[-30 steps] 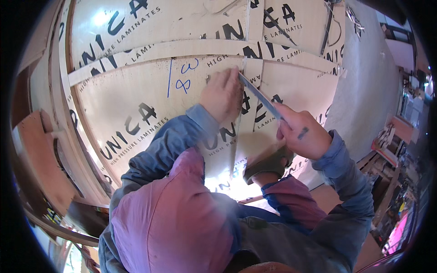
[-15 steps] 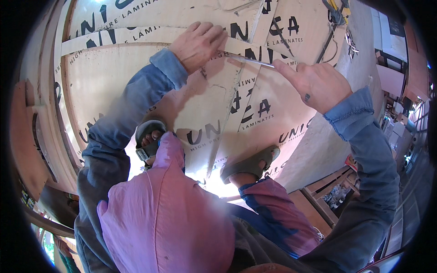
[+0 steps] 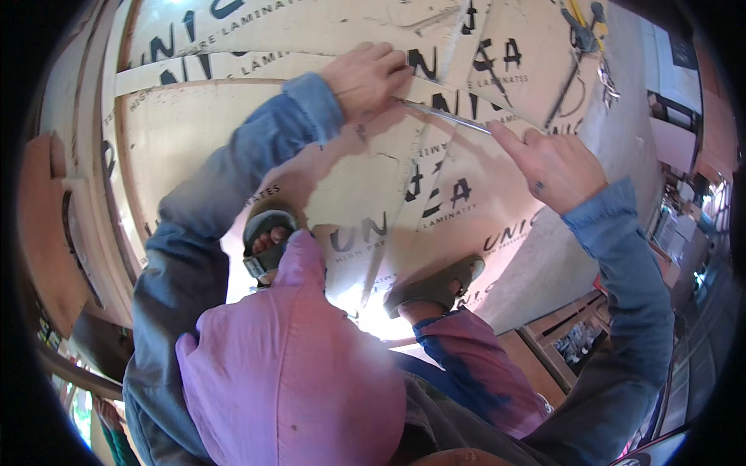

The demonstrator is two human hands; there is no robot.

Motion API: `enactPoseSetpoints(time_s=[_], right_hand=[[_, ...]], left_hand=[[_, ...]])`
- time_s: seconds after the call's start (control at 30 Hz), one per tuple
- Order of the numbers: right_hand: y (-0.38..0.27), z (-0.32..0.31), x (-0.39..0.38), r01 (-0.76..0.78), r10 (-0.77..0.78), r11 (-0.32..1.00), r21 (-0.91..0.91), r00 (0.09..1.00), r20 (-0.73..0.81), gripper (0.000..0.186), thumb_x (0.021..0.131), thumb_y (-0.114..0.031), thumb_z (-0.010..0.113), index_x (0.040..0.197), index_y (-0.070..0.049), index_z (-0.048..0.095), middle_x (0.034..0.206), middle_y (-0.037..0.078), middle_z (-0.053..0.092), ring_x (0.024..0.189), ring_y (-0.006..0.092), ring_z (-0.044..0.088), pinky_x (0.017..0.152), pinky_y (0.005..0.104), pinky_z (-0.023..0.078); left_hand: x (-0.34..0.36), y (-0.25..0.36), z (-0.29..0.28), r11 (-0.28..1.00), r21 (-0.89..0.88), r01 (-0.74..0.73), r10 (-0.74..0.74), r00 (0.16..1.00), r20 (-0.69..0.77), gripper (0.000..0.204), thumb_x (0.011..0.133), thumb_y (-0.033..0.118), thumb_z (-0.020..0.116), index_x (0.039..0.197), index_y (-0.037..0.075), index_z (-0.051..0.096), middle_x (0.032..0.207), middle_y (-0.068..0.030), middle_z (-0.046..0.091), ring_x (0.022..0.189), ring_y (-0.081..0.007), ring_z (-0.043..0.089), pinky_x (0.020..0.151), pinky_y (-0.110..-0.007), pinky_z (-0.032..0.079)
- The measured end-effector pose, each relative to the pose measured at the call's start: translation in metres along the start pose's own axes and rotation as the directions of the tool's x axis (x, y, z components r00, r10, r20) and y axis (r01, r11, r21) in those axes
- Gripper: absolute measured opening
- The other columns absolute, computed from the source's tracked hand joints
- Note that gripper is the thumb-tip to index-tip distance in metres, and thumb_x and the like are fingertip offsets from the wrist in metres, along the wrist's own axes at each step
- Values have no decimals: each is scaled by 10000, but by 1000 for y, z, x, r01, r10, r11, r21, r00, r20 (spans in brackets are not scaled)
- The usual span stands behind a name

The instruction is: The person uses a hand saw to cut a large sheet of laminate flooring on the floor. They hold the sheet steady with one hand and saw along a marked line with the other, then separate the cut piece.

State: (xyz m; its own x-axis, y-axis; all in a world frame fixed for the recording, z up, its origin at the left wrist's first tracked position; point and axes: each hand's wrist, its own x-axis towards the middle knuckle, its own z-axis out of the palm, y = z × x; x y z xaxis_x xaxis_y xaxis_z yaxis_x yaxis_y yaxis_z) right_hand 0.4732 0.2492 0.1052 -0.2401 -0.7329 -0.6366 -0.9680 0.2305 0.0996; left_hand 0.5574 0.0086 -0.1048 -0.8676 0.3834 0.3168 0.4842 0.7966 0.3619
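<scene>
My left hand (image 3: 367,82) presses down with curled fingers on a pale wooden strip (image 3: 260,68) lying across printed laminate sheets (image 3: 342,190). My right hand (image 3: 556,167) is closed around a tool with a slim metal shaft (image 3: 454,119). The handle is hidden in the fist, and the index finger stretches along the shaft. The shaft points left, its tip beside the fingers of my left hand at the strip's edge. I cannot make out the tip's shape.
Yellow-handled pliers (image 3: 587,31) lie at the far right, near small metal pieces (image 3: 608,81). My sandalled feet stand on the sheets, the left sandal (image 3: 268,233) below my left forearm. Long wooden boards (image 3: 74,202) line the left side. A wooden compartment box (image 3: 559,334) sits lower right.
Both hands appear slightly farther right and lower, along with the whole scene, as the view shifts. The tool's shaft stays against the strip by my left hand.
</scene>
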Motion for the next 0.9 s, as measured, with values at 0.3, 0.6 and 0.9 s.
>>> enactPoseSetpoints(time_s=[0.3, 0.6, 0.9], right_hand=[[4, 11, 6, -53, 58, 996, -71, 995, 75, 347, 846, -53, 537, 1180, -77, 448, 745, 143, 612, 643, 335, 652, 560, 434, 518], [22, 44, 11, -79, 71, 995, 68, 991, 115, 329, 868, -33, 493, 1185, -90, 425, 799, 180, 636, 733, 391, 655, 613, 485, 516], [18, 47, 0, -150, 145, 988, 41, 984, 103, 309, 860, -25, 499, 1157, -81, 440, 820, 189, 649, 749, 395, 660, 628, 494, 523]], left_hand=[[3, 34, 11, 965, 167, 201, -195, 979, -54, 516, 741, 327, 718, 1132, 13, 596, 1092, -106, 543, 1050, -275, 514, 905, -381, 415], [8, 35, 4, 958, 97, 270, -269, 963, -25, 420, 730, 314, 730, 999, 25, 588, 1032, -109, 529, 1005, -281, 518, 853, -395, 423], [23, 37, 3, 956, 139, 259, -266, 963, 39, 496, 723, 391, 748, 1032, 32, 603, 1053, -102, 549, 1026, -266, 524, 859, -384, 429]])
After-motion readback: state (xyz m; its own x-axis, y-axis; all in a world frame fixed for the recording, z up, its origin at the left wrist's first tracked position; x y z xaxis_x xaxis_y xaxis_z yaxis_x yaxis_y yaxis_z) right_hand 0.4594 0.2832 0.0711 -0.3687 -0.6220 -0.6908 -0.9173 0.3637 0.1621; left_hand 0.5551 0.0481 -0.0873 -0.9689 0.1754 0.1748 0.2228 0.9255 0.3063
